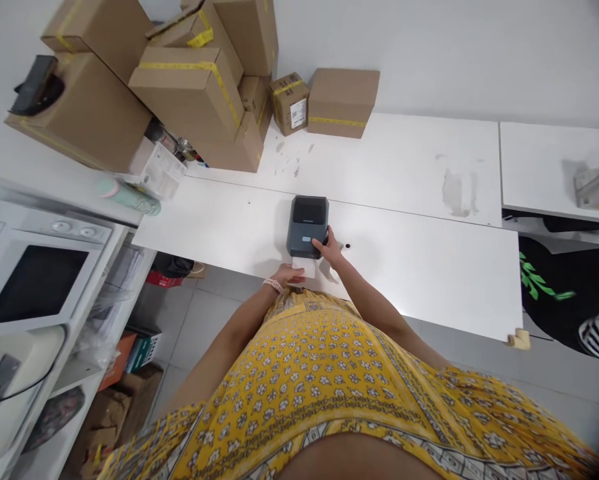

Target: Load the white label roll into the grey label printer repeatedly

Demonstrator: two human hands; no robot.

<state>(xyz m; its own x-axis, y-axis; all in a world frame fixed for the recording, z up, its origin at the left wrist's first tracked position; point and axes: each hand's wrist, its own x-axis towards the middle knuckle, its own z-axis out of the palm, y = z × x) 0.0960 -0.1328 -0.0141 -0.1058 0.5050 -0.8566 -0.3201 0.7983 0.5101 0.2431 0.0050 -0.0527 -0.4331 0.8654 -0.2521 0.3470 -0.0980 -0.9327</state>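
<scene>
A dark blue-grey label printer [308, 230] sits on the white table near its front edge. From its front end sticks out a white label [304, 267]. My left hand [289, 274] is at this label, its fingers closed on the label's left and lower edge. My right hand [330, 249] grips the printer's right side, with the thumb on top near a light button and the other fingers along the side, partly hidden. A small dark round spot [348, 246] lies on the table just right of my right hand.
Cardboard boxes [189, 93] with yellow tape are stacked at the back left. Nearby lies a green bottle [129, 197]. A white microwave [39, 267] stands at the far left. At the right edge, a person's dark clothing [554, 280] shows beside the table.
</scene>
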